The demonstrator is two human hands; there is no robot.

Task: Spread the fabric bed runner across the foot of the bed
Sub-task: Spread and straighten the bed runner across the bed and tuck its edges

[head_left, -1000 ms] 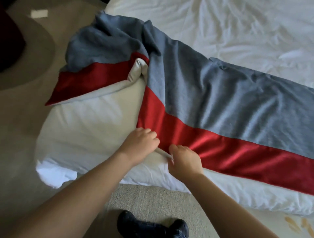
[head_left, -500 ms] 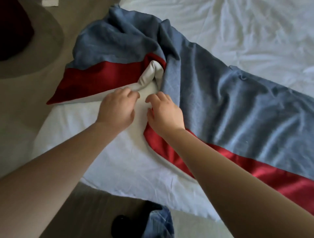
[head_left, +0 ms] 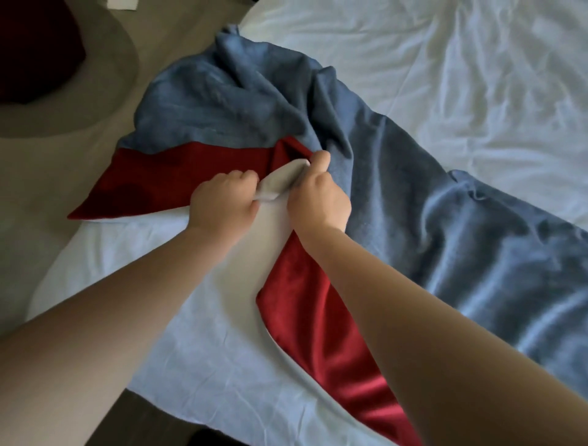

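Floor (head_left: pixel 38 178) shows beyond the bed's (head_left: pixel 191 366) left edge, where the runner's (head_left: pixel 429 223) red corner overhangs. The runner is bunched near that corner, then lies flatter toward the right, with bare sheet along the near edge. The left hand (head_left: pixel 222 203), fingers curled, pinches a pale fold of the runner, and the right hand (head_left: pixel 318 203) grips the same fold just beside it. Both arms are stretched forward.

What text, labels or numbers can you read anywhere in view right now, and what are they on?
None: nothing readable shows in this view.
bed runner: plain blue and red fabric with a pale lining, no tag or label showing.
white sheet: blank.
pale scrap at the top edge: cut off by the frame, nothing legible on it.
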